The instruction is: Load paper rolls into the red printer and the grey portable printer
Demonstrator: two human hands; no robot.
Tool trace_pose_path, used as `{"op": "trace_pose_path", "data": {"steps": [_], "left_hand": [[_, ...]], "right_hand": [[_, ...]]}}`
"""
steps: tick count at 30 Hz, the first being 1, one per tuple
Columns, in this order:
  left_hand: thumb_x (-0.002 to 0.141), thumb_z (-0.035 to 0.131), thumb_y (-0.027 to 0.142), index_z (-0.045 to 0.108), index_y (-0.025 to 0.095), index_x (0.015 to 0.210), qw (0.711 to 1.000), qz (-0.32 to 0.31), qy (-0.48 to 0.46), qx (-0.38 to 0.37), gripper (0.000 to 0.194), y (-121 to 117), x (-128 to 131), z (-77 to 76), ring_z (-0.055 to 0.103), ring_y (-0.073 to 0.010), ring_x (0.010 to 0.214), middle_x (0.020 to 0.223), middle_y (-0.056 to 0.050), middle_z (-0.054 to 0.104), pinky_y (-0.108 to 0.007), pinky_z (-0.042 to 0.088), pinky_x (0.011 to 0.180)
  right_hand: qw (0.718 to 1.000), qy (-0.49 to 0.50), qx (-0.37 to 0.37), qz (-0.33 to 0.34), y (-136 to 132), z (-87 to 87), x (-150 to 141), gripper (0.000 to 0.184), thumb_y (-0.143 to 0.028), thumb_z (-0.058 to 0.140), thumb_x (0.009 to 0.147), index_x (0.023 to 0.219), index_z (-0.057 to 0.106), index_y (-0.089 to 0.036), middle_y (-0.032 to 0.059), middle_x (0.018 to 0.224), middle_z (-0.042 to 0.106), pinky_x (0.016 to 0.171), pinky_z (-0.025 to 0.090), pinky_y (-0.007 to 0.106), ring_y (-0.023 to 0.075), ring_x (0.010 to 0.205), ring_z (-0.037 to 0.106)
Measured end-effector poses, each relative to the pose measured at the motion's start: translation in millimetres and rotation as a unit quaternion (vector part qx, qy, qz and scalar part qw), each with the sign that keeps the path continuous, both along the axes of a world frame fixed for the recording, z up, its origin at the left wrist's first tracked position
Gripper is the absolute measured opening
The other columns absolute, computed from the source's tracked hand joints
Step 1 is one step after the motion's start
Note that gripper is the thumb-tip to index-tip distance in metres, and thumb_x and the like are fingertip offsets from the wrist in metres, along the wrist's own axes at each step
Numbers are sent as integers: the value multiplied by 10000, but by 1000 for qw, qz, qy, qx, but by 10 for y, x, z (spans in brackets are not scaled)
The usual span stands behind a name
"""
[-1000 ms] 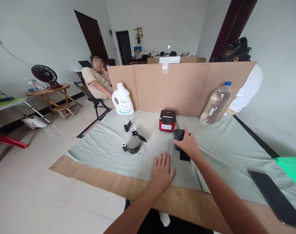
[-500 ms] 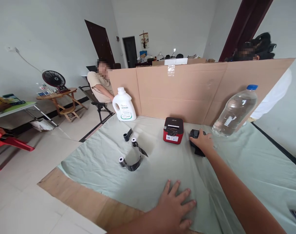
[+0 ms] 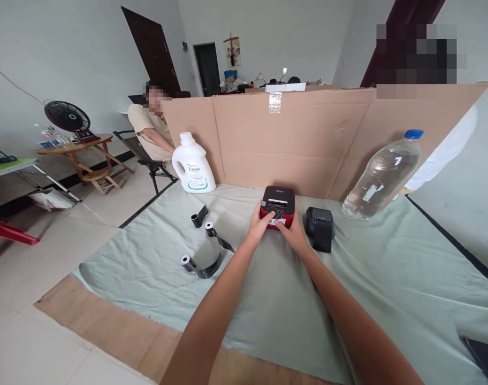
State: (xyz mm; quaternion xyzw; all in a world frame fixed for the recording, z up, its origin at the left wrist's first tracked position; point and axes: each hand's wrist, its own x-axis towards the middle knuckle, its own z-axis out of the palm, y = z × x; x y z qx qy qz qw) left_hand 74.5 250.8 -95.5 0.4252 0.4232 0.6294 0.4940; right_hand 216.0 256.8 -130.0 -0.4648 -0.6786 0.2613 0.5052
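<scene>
two large containers stand at the back of the worktop (image 3: 115, 323). on the left is a white plastic jug (image 3: 195, 174) with a side handle, a white cap and a printed label; its walls are opaque, so what it holds cannot be seen. at the right, a big transparent plastic bottle (image 3: 382, 182) with a blue cap slants in view, clear liquid inside, its fill level hard to tell.

a pale green cloth (image 3: 139, 299) covers most of the bare wood. on it, from the left, lie a short black roll with a loose flap (image 3: 196, 220) and two black rolls with white ends (image 3: 188, 263), a curling black strip (image 3: 212, 269) between them. near the middle sits a boxy red-and-black printer (image 3: 281, 193), in front of a brown cardboard panel (image 3: 284, 139). the left hand (image 3: 259, 224) is clamped on its left side, the right hand (image 3: 295, 233) on its right, thumbs near each other at the front. just right of it is a rounded black device (image 3: 321, 216); at the far right lies a dark flat slab (image 3: 482, 353).

in the room, a black fan (image 3: 69, 116) stands on a wooden side table (image 3: 63, 150) at left, a person in beige (image 3: 142, 125) sits beyond the jug, and white clothing (image 3: 452, 144) shows behind the panel's right end.
</scene>
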Motion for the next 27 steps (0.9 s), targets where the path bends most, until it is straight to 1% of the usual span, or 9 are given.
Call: {"op": "trace_pose_path", "data": {"steps": [3,6,9,12,14,16,18,21,27], "left_hand": [[738,808,325,486,221,1497,998,-57,7,34,831,-119,-78,-10,466,-305,1449,1523,-81,550,-449,347,1237],[743,827,325,443,214,1537,993,-79,68,60,888,-410,-155,91,424,-319,1479,1571,-87,495,-459,302,1265],[768,843,334,341,262,1594,984,-101,121,84,969,-910,-243,172,413,-326,1488,1609,-78,442,-481,315,1262],[708,907,321,226,322,1629,973,-124,174,87,1146,-1485,-344,160,313,-352,1541,1659,-68,355,-536,266,1282],[682,927,305,197,340,1635,965,-136,208,80,1201,-1814,-387,99,284,-376,1550,1668,-71,337,-568,248,1286],[700,914,300,172,350,1638,965,-134,216,66,1197,-2056,-391,6,285,-378,1549,1669,-72,334,-582,257,1282],[733,885,287,155,334,1643,970,-128,200,54,1167,-2204,-369,-100,285,-373,1551,1671,-81,326,-589,264,1281],[764,850,276,158,325,1642,974,-127,180,47,1119,-2295,-350,-224,264,-369,1559,1679,-77,311,-607,251,1283],[800,815,285,196,379,1627,969,-134,202,49,1038,-2322,-431,-273,218,-351,1575,1700,-19,264,-575,223,1302]], "right_hand": [[999,38,6,-12,-44,-26,42,840,-489,679,831,1525,338,-162,195,1473,538,1120,438,530,318,1301,568],[999,17,14,-27,-336,70,101,761,-444,666,850,1488,396,-131,207,1414,576,1114,435,548,329,1274,582],[997,-34,57,-43,-813,224,181,725,-404,639,883,1511,380,-152,199,1452,534,1145,392,576,340,1348,515],[992,-83,88,-29,-1366,313,258,735,-368,606,928,1569,292,-191,184,1525,461,1166,370,581,337,1418,442],[990,-105,93,-22,-1704,285,290,749,-361,598,949,1590,245,-207,182,1534,448,1157,387,580,338,1420,440],[987,-122,99,-38,-1967,194,298,762,-363,596,959,1601,215,-207,191,1522,452,1139,407,591,350,1414,445],[984,-137,102,-56,-2141,75,283,766,-356,586,965,1608,198,-202,201,1512,453,1122,421,605,362,1413,442],[981,-148,100,-75,-2267,-76,228,764,-354,566,974,1616,182,-204,208,1515,441,1099,442,617,373,1417,435],[980,-133,99,-106,-2368,-188,128,780,-375,567,973,1624,170,-210,208,1502,447,1066,473,620,378,1397,454]]}}
